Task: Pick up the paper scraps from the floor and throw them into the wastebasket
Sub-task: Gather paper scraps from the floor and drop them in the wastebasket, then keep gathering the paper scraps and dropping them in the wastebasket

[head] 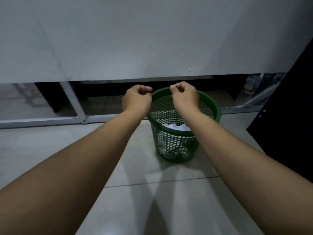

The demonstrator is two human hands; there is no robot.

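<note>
A green mesh wastebasket (pixel 176 145) stands on the grey tiled floor near the wall. White paper scraps (pixel 177 128) lie inside it. My left hand (pixel 137 99) hovers at the basket's left rim with fingers curled shut and no paper visible in it. Above the basket's opening, my right hand (pixel 184 95) is also curled shut, nothing seen in it. Both forearms stretch forward from the bottom of the view. I see no loose scraps on the floor.
A grey panel wall (pixel 135 39) rises behind the basket, with a dark gap and a metal frame (pixel 72 102) under it. A black object (pixel 288 116) stands at the right. A plastic bottle (pixel 250 83) sits at the far right behind the frame.
</note>
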